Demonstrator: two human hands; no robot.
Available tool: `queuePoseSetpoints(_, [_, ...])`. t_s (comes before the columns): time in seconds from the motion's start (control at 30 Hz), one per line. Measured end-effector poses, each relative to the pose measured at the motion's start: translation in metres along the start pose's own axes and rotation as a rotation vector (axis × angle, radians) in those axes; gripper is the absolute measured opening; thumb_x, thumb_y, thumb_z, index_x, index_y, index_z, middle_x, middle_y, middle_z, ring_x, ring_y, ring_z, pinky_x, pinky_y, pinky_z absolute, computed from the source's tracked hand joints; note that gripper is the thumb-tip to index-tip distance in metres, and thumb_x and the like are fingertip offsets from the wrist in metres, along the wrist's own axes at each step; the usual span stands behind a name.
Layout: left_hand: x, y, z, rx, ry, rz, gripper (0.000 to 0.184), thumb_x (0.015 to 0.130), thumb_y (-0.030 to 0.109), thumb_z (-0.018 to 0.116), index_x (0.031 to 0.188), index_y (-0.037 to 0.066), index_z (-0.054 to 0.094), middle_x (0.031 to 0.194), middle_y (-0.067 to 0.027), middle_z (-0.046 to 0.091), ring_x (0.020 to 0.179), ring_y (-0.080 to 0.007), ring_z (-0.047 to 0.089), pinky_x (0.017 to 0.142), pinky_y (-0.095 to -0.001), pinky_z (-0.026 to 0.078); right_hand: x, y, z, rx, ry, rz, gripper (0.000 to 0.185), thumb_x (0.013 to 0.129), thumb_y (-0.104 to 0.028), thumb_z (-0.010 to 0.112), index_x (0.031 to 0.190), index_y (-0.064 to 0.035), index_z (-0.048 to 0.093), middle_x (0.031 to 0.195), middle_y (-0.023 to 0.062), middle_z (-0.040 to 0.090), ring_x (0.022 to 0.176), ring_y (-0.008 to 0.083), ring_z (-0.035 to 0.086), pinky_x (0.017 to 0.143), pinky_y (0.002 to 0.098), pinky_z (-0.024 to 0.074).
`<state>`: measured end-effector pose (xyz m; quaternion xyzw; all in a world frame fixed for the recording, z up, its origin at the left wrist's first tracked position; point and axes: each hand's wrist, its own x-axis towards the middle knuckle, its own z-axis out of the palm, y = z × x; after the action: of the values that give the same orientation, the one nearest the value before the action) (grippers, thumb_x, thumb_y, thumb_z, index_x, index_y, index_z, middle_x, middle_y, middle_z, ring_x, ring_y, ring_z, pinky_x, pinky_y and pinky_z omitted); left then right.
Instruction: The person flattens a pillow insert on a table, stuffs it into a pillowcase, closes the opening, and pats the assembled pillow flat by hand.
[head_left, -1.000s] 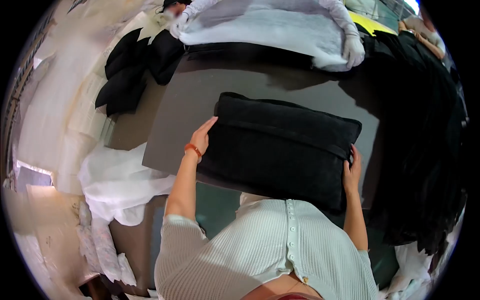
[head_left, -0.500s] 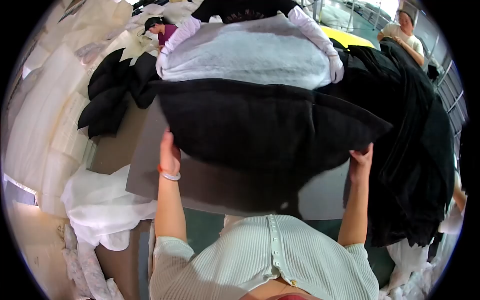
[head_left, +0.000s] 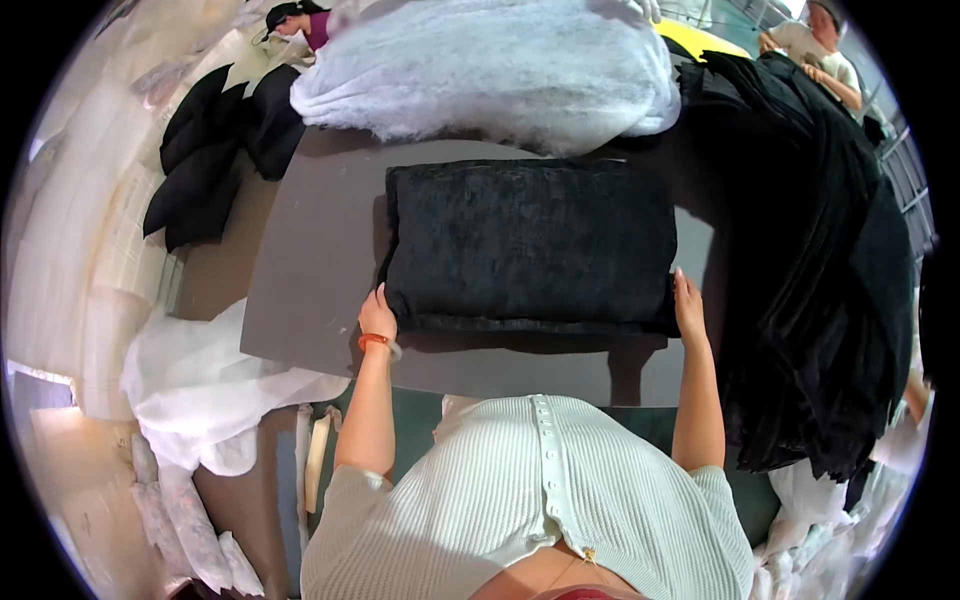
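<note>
A black rectangular cushion (head_left: 530,245) is in front of me, over a grey tabletop (head_left: 310,235). My left hand (head_left: 378,314) holds it at the near left corner, fingers closed on the fabric edge; the wrist bears an orange and a white bangle. At the near right corner my right hand (head_left: 688,303) is closed on the opposite edge, its fingertips partly hidden behind the cloth. Beyond the cushion, a big fluffy sheet of white batting (head_left: 490,75) covers the table's far side, with a co-worker's gloved hand (head_left: 648,8) at its top edge.
Long black fabric (head_left: 810,270) is heaped along the right side. Several black cloth pieces (head_left: 200,165) lie to the left, near white sheeting (head_left: 190,370) and pale stacked material (head_left: 75,240). One person (head_left: 295,25) is at the far left, another (head_left: 820,55) at the far right.
The black cushion has come down and flattened from a tilted, raised position, now showing its full rectangle. My hands moved closer together with it. The white batting has shifted and the co-worker's arms are mostly out of view.
</note>
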<state>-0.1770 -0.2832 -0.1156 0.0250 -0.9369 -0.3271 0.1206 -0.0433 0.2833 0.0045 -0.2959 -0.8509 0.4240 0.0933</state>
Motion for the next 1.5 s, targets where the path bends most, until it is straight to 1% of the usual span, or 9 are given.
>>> queuePoseSetpoints(0.13, [-0.011,0.104,-0.069,-0.002,0.088,-0.186,0.048,0.100,0.041,0.041,0.088,-0.001,0.061,0.086,-0.0257,0.064,0.086,-0.0479,0.058,0.079,-0.0516,0.045,0.016,0.026,0.023,-0.212,0.223,-0.072,0.056,0.097,-0.048,0.047,0.111,0.0034,0.063,0.105,0.0199,0.065,0.100,0.0323,0.061,0.087,0.0359,0.0443])
queuePoseSetpoints(0.33, [-0.040,0.092,-0.112,0.001,0.147,-0.302,0.052,0.101,0.042,0.039,0.094,-0.001,0.068,0.091,-0.0238,0.066,0.089,-0.0429,0.062,0.078,-0.0436,0.049,-0.031,0.054,0.003,0.756,0.051,0.178,0.030,0.096,-0.028,0.060,0.088,-0.0001,0.066,0.074,0.0005,0.061,0.070,0.0083,0.055,0.065,0.0245,0.0448])
queuePoseSetpoints(0.53, [-0.039,-0.002,-0.079,0.311,-0.173,-0.144,0.054,0.099,0.048,0.037,0.097,0.003,0.067,0.098,-0.0227,0.066,0.097,-0.0428,0.061,0.085,-0.0489,0.046,-0.033,0.069,0.001,0.014,0.049,-0.015,0.033,0.092,-0.026,0.062,0.080,0.0037,0.058,0.070,0.0082,0.059,0.067,0.0149,0.053,0.063,0.0307,0.0439])
queuePoseSetpoints(0.93, [0.088,0.056,-0.046,-0.292,0.121,-0.193,0.058,0.096,0.050,0.045,0.091,-0.003,0.069,0.091,-0.0204,0.069,0.092,-0.0385,0.063,0.083,-0.0438,0.047,0.086,0.017,0.054,0.756,0.286,0.160,0.048,0.094,-0.041,0.057,0.087,0.0056,0.065,0.074,0.0039,0.062,0.064,0.0150,0.051,0.065,0.0317,0.0449])
queuePoseSetpoints(1.13, [0.106,0.060,-0.045,0.060,0.130,-0.208,0.046,0.096,0.044,0.049,0.079,0.004,0.063,0.070,-0.0153,0.063,0.075,-0.0331,0.063,0.070,-0.0413,0.046,0.096,0.018,0.038,-0.146,0.302,-0.029,0.034,0.096,-0.033,0.056,0.102,-0.0020,0.067,0.092,0.0122,0.069,0.085,0.0217,0.063,0.079,0.0335,0.0484])
queuePoseSetpoints(1.2, [0.117,0.132,-0.097,-0.046,0.100,-0.295,0.038,0.097,0.041,0.049,0.091,0.006,0.063,0.082,-0.0141,0.066,0.084,-0.0336,0.063,0.074,-0.0422,0.047,0.118,0.000,0.008,-0.005,0.391,-0.363,0.030,0.094,-0.027,0.059,0.111,-0.0025,0.064,0.107,0.0136,0.066,0.100,0.0263,0.063,0.086,0.0362,0.0480])
queuePoseSetpoints(1.33, [0.079,0.281,-0.172,-0.161,0.524,0.533,0.042,0.097,0.035,0.050,0.124,0.004,0.058,0.131,-0.0150,0.056,0.124,-0.0352,0.049,0.103,-0.0416,0.037,0.013,-0.200,-0.045,0.182,0.456,-0.848,0.034,0.097,-0.022,0.053,0.124,-0.0046,0.060,0.136,0.0120,0.053,0.130,0.0232,0.046,0.109,0.0348,0.0310])
queuePoseSetpoints(1.4, [0.026,0.327,-0.138,-0.584,0.386,0.736,0.057,0.096,0.037,0.051,0.141,0.003,0.042,0.150,-0.0163,0.035,0.137,-0.0344,0.035,0.106,-0.0468,0.035,-0.019,-0.200,0.006,-0.089,0.376,-0.875,0.038,0.096,-0.024,0.052,0.129,-0.0063,0.056,0.138,0.0118,0.051,0.132,0.0244,0.043,0.111,0.0385,0.0268])
queuePoseSetpoints(1.5, [-0.010,0.227,0.011,0.354,-0.321,0.509,0.077,0.092,0.052,0.048,0.150,0.006,0.025,0.158,-0.0081,0.022,0.146,-0.0233,0.018,0.117,-0.0458,0.015,-0.041,-0.135,0.089,-0.635,0.118,-0.880,0.051,0.093,-0.027,0.050,0.140,-0.0103,0.045,0.145,0.0107,0.045,0.138,0.0277,0.035,0.115,0.0462,0.0189])
